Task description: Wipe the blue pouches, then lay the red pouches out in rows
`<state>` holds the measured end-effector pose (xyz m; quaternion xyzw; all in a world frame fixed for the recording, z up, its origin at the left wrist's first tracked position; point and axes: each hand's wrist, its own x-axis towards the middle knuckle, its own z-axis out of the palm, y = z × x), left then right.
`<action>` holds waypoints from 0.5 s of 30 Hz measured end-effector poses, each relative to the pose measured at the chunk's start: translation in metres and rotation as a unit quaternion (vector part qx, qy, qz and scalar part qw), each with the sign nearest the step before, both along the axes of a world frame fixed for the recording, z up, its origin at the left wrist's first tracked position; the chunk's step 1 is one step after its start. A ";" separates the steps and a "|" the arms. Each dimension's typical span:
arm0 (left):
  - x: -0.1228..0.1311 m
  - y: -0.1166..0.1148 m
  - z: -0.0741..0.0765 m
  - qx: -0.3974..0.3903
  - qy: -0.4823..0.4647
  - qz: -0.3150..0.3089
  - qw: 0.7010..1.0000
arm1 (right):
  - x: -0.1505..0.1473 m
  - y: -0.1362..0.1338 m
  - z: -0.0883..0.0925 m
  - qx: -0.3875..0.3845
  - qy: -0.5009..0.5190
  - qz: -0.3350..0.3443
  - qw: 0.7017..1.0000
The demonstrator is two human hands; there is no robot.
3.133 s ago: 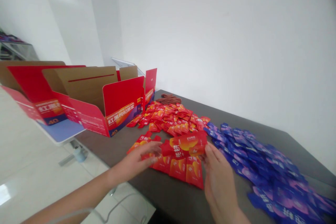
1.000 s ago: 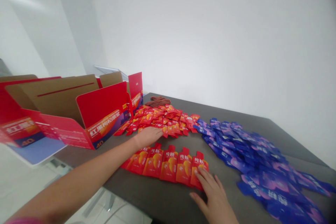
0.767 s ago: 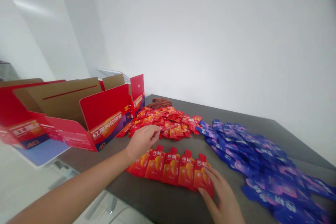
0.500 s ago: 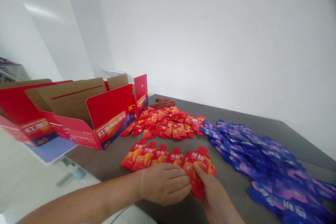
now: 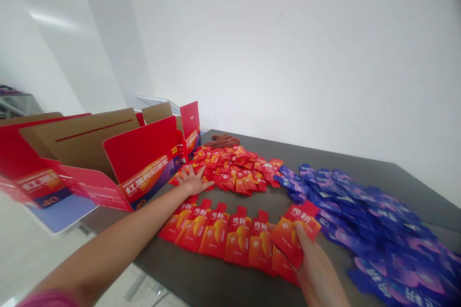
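My left hand [image 5: 193, 183] is stretched out with spread fingers over the near left edge of a heap of red pouches [image 5: 234, 168]. Whether a fingertip touches a pouch is hard to tell. Between thumb and fingers, my right hand [image 5: 313, 261] grips a red pouch [image 5: 296, 232] with white lettering and an orange print, tilted above the table. Below it lies a row of several red pouches [image 5: 237, 237], side by side with their spouts pointing away from me. The held pouch and my hand partly cover the row's right end.
Open red cardboard boxes [image 5: 144, 156] stand at the left edge of the dark table [image 5: 262, 143]. A large heap of blue pouches [image 5: 360, 216] spreads over the right side. Behind the red heap lies a brown glove-like cloth [image 5: 224, 141]. A white wall rises behind the table.
My left hand has left the row and reached forward to the red heap, its fingers now spread. My right hand has shifted right with the red pouch, and more of the row shows.
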<state>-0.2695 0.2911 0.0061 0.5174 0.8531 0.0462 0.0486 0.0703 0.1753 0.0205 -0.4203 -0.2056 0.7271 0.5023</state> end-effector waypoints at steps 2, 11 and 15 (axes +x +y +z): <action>0.004 0.015 0.000 -0.004 -0.001 -0.003 1.000 | -0.003 0.001 0.001 -0.002 -0.005 -0.011 1.000; 0.020 0.053 0.006 0.039 -0.007 -0.012 0.999 | 0.004 -0.002 -0.008 0.012 0.009 0.003 1.000; 0.030 0.040 0.013 0.095 0.004 -0.048 0.994 | 0.007 -0.002 -0.008 -0.001 0.032 -0.001 0.999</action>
